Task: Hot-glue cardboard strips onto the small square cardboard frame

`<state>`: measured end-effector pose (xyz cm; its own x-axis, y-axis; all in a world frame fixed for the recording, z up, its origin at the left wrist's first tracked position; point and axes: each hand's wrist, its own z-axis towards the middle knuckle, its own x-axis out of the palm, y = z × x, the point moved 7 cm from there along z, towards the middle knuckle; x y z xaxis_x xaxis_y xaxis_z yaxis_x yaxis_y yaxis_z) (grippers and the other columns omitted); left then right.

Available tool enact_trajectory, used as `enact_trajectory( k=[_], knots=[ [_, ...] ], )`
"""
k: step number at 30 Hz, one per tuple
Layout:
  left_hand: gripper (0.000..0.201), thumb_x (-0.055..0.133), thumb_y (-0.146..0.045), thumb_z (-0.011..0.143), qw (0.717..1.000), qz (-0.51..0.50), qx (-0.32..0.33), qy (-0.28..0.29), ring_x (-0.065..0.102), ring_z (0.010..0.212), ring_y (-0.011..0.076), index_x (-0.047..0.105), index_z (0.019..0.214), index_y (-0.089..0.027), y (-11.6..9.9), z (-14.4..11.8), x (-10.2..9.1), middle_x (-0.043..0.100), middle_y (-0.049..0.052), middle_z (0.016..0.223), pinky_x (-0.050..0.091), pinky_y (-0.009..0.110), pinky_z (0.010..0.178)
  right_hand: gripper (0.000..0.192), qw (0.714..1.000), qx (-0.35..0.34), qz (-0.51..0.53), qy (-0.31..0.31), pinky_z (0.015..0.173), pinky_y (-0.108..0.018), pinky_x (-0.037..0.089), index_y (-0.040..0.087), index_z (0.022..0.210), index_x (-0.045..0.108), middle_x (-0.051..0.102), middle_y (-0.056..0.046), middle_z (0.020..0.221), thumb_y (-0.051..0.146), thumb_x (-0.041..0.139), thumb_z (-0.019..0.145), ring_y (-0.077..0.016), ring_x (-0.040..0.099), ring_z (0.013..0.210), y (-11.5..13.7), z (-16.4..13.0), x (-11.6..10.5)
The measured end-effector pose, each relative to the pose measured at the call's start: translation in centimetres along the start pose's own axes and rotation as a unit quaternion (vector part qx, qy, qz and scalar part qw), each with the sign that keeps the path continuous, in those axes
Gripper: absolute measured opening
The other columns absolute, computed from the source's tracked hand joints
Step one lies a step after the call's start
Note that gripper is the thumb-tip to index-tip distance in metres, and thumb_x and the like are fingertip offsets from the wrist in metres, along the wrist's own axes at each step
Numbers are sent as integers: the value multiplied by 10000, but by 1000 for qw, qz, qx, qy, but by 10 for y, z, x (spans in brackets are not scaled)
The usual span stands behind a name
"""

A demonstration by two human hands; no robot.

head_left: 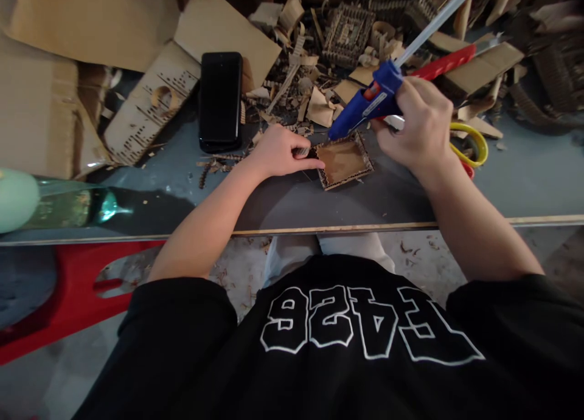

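A small shallow cardboard tray point(345, 163) with corrugated edges lies near the front of the table. My left hand point(283, 154) pinches at its left wall, the thumb along the rim and the other fingers curled; a bit of corrugated strip shows by the fingertips. In my right hand point(420, 123) is a blue hot glue gun point(367, 106) with a long clear glue stick out of its back. Its nozzle points down at the tray's upper left corner, close to my left fingertips. Whether it touches the cardboard I cannot tell.
A black phone point(221, 99) lies left of my hands, beside a marked cardboard strip point(150, 107). Cardboard scraps point(296, 73) pile up behind. Scissors with yellow handles point(479, 145) and a red-handled tool point(447, 61) lie right. A green bottle point(64, 202) lies left, near the table edge point(337, 230).
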<state>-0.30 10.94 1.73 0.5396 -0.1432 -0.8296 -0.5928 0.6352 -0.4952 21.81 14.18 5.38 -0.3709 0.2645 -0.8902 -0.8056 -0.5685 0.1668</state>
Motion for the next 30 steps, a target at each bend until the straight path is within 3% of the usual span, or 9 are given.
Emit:
enact_trajectory(
  k=[8, 19, 24, 30],
  knots=[
    [737, 661, -725, 973, 1000, 19, -5, 5, 323, 500, 72, 340, 572, -197, 2, -1, 1, 292, -89, 516, 415, 265, 719, 612, 997, 30, 8, 66, 1010, -527, 555, 239, 1452, 555, 717, -146, 1286, 260, 638, 846, -349, 674, 1215, 2, 1, 16],
    [752, 631, -763, 967, 1000, 4, 4, 1, 313, 489, 79, 350, 561, -196, 2, 0, 2, 262, -89, 497, 440, 274, 737, 511, 999, 2, -19, 51, 876, -469, 578, 251, 1287, 624, 755, -113, 1159, 263, 599, 776, -323, 711, 1083, 5, 6, 17],
    [761, 654, -765, 946, 1000, 3, -5, 2, 313, 478, 75, 333, 554, -198, 1, 0, 0, 275, -91, 489, 437, 271, 701, 604, 998, 25, -22, 60, 957, -503, 559, 264, 1376, 636, 753, -121, 1144, 273, 593, 773, -334, 688, 1120, 3, 6, 14],
    [709, 720, -673, 947, 1000, 2, -14, 8, 356, 495, 81, 352, 565, -201, 4, -1, 1, 306, -90, 503, 487, 295, 778, 566, 999, 36, 13, 39, 1086, -506, 529, 309, 1358, 646, 754, -81, 1310, 298, 592, 795, -317, 674, 1228, -4, 5, -5]
  ],
)
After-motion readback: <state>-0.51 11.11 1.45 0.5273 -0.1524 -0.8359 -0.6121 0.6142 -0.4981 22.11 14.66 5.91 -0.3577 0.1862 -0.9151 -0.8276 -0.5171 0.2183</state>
